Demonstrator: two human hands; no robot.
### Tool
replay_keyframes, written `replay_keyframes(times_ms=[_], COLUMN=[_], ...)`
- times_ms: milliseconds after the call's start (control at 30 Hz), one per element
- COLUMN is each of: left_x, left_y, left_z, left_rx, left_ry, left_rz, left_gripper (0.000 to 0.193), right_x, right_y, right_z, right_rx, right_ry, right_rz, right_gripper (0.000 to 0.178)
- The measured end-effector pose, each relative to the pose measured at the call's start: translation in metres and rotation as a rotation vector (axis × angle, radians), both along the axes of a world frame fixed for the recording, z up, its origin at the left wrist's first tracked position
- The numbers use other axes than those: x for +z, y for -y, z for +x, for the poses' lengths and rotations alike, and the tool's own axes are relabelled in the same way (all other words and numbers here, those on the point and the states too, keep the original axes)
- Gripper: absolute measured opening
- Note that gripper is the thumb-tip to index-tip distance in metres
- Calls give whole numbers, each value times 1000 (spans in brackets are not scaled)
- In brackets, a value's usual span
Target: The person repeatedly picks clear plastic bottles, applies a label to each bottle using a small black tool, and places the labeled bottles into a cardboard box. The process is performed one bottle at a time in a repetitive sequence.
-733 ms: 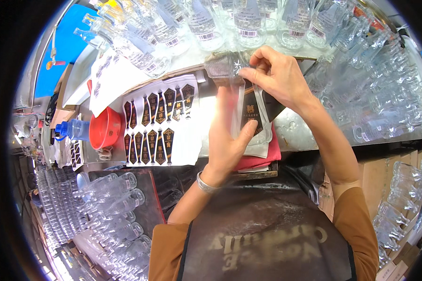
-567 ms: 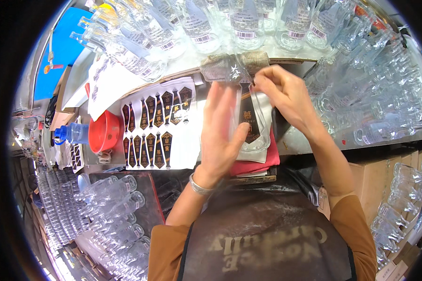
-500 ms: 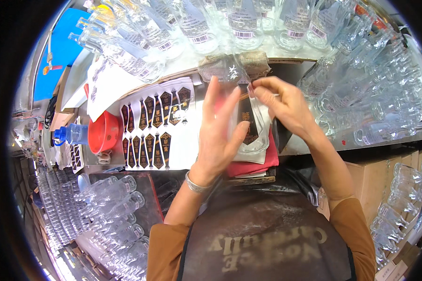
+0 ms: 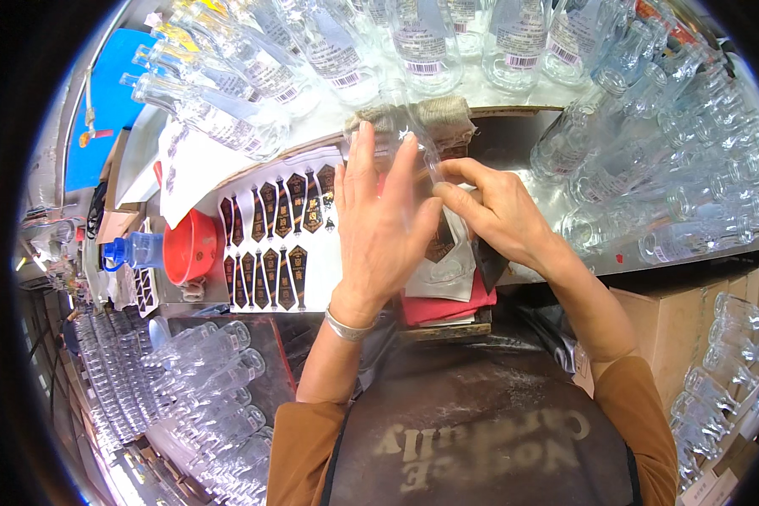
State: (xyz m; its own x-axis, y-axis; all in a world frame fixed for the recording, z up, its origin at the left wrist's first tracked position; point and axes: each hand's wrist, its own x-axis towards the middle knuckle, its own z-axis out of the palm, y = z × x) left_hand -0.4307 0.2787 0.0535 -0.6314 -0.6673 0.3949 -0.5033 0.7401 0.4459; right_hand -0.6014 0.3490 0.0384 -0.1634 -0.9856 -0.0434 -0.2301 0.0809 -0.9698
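Observation:
A clear glass bottle (image 4: 452, 268) lies on its side in front of me on a pale cloth (image 4: 454, 288), with a dark decal (image 4: 440, 244) on its body. Stretched flat over its upper part is my left hand (image 4: 378, 211), fingers straight and apart, hiding much of the glass. My right hand (image 4: 497, 207) has thumb and index finger closed at the bottle's right edge. Left of the bottle lies a white sheet (image 4: 322, 270) with two rows of dark, tie-shaped decals. A rolled cloth (image 4: 444, 118) supports the bottle's far end.
Labelled glass bottles (image 4: 422, 51) stand in a curve along the far side, with more on the right. A red bowl (image 4: 189, 253) and a blue-capped jug (image 4: 135, 251) sit at the left. Glassware (image 4: 219, 379) fills the lower left. A cardboard box (image 4: 666, 312) is lower right.
My left hand has shifted slightly left and up over the bottle. My right hand has moved down and left along its edge. More of the decal is now covered by my hands.

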Motion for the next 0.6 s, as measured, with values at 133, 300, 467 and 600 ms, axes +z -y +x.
replay_keyframes(times_ms=[133, 300, 467, 600], left_x=[2, -7, -11, -11], left_y=[-4, -10, -15, -15], left_z=[8, 14, 14, 14], left_rx=[-89, -95, -108, -97], left_ry=[-72, -75, -121, -126], left_rz=[120, 201, 196, 193], left_gripper=[62, 63, 66, 66], right_x=[-1, 2, 4, 6], right_y=[-15, -30, -35, -35], right_z=[1, 2, 2, 2], right_rx=[46, 95, 112, 106], right_ry=[58, 56, 47, 37], right_rz=[35, 55, 42, 35], right_gripper=[51, 59, 61, 61])
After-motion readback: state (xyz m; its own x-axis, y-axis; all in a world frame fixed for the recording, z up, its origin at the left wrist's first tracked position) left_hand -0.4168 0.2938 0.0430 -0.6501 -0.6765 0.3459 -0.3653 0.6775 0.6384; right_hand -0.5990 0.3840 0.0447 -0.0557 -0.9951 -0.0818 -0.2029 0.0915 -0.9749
